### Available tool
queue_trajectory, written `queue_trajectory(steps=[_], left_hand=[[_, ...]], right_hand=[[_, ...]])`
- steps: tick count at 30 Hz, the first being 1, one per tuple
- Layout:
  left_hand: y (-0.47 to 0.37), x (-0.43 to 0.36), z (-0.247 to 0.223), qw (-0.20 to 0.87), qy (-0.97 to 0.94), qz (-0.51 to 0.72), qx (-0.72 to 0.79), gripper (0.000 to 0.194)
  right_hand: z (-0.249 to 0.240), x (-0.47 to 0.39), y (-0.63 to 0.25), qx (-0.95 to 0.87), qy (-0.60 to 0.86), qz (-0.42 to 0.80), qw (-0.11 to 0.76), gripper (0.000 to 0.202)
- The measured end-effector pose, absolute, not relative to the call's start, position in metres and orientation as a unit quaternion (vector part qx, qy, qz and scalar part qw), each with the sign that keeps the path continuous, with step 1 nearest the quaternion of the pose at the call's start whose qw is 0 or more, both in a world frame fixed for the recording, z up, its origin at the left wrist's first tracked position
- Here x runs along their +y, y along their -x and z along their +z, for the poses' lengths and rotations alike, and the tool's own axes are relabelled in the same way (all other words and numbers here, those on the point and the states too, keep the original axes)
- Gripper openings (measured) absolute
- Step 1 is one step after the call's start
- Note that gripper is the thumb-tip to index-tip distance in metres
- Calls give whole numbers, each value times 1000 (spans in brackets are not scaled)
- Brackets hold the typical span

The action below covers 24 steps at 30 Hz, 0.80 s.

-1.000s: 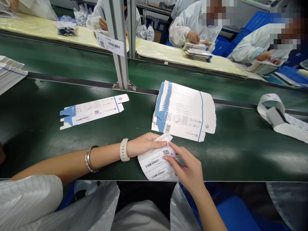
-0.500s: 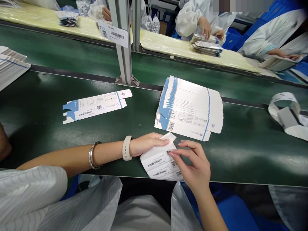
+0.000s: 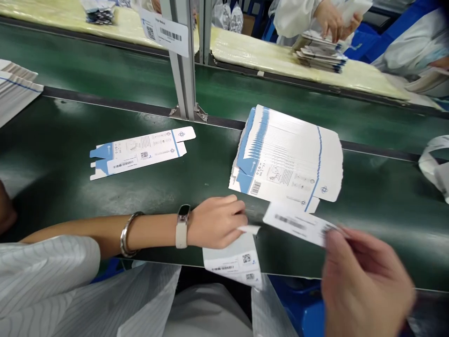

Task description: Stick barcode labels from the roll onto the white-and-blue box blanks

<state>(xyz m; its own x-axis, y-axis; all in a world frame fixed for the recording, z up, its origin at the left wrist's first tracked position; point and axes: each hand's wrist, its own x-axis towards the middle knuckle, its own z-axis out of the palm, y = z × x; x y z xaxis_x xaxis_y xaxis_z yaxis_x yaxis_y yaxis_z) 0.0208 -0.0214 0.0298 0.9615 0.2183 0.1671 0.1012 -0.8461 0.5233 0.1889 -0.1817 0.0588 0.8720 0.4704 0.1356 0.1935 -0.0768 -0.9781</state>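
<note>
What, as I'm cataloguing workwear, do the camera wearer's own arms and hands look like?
The left hand is gloveless; that arm wears a pale, finely striped sleeve, a silver-toned bangle and a cream wristband with a dark face. The right hand is gloveless too, with no sleeve in view.

Two hands are counted at the near edge: one left hand (image 3: 219,222) and one right hand (image 3: 365,285). One bracelet (image 3: 125,236) and one watch (image 3: 182,227) are worn. One single label (image 3: 296,222) and one strip of labels (image 3: 229,262) are held; one curled strip (image 3: 428,164) is seen at the right edge. One separate flat box (image 3: 142,152) is counted, besides two fanned stacks (image 3: 289,157), whose boxes are too overlapped to be counted. Two metal posts (image 3: 185,91) and one posted tag (image 3: 164,32) are shown.
</note>
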Motion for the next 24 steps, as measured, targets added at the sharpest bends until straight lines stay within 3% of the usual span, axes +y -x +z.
queue_trajectory(steps=[2, 5, 11, 24], left_hand=[[-17, -22, 28, 176, -974, 136, 48, 22], [-9, -21, 24, 138, -977, 151, 59, 21], [-3, -17, 17, 171, -966, 139, 138, 19], [-16, 2, 19, 197, -977, 30, 75, 21]], right_hand=[[39, -158, -195, -162, 723, 141, 657, 27], [12, -142, -201, -139, 731, 160, 648, 30], [-12, -141, -209, -176, 760, 103, 617, 29], [-7, -124, -211, -233, 802, 85, 544, 24]])
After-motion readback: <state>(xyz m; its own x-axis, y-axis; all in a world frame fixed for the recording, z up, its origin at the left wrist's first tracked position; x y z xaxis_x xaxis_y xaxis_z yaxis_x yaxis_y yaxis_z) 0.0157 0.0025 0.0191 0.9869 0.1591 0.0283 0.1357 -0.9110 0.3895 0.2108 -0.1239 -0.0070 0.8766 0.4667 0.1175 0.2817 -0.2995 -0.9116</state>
